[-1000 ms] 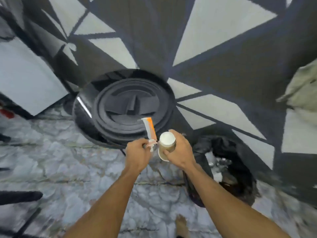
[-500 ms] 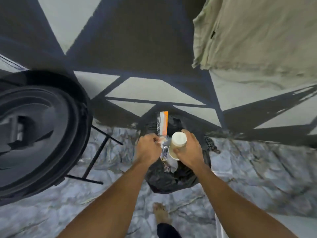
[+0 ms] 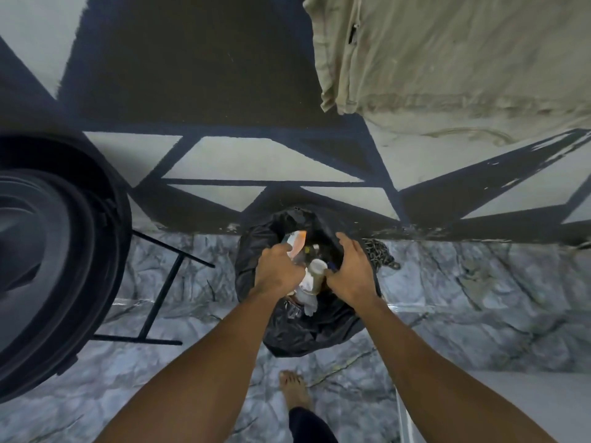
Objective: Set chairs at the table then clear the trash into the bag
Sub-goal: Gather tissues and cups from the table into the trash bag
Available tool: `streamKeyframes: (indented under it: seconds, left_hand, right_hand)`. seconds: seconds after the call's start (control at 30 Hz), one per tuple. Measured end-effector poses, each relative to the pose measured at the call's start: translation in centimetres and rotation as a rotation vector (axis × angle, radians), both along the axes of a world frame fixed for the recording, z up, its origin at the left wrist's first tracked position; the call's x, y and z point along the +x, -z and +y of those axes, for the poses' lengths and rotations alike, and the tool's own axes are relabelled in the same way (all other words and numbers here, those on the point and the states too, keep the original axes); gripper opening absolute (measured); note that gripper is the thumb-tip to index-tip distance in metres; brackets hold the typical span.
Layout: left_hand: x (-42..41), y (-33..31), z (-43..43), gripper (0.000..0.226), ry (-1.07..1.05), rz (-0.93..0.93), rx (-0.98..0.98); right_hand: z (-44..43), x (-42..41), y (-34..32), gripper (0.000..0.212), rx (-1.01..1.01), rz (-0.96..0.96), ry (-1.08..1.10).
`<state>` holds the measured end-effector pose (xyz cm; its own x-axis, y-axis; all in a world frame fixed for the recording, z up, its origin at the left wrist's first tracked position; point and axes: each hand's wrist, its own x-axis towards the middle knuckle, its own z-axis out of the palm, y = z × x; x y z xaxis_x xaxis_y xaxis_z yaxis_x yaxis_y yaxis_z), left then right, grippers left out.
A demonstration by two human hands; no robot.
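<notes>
A black trash bag [image 3: 307, 334] sits on the marble floor against the painted wall, its mouth open with crumpled trash inside. My left hand [image 3: 276, 271] hovers over the mouth and grips an orange and white wrapper [image 3: 299, 243] that sticks up from my fist. My right hand [image 3: 351, 270] is over the right side of the mouth with its fingers stretched out. A paper cup [image 3: 316, 271] with a white lid lies in the mouth just off my right thumb; whether the thumb touches it is unclear.
A round black table [image 3: 64, 251] on thin black legs [image 3: 160, 292] fills the left side. A beige cloth [image 3: 447, 59] hangs at the upper right. A metal chain [image 3: 382, 254] lies right of the bag. My bare foot [image 3: 294, 391] stands below the bag.
Both hands have dropped down into the bag's mouth. My right hand's fingers have opened off the paper cup, which now sits lower in the bag. The left hand still holds the wrapper.
</notes>
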<state>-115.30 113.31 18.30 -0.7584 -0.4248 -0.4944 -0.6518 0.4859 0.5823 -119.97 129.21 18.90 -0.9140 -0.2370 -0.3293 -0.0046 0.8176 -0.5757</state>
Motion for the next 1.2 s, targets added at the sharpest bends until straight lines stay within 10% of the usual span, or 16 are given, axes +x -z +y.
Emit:
streamKeyframes:
  seconds: [0.57,1.2]
  left_hand:
    - [14.3,-6.0,-10.5,0.038,-0.114,0.258,-0.156]
    - [76.2,-12.3,-21.3,0.044,-1.268,0.093,-0.408]
  right_hand:
    - [-13.5,9.1,-4.8,0.036,-0.068,0.046,-0.492]
    - [-41.3,66.0,-11.2,0.037,-0.254,-0.05,-1.688]
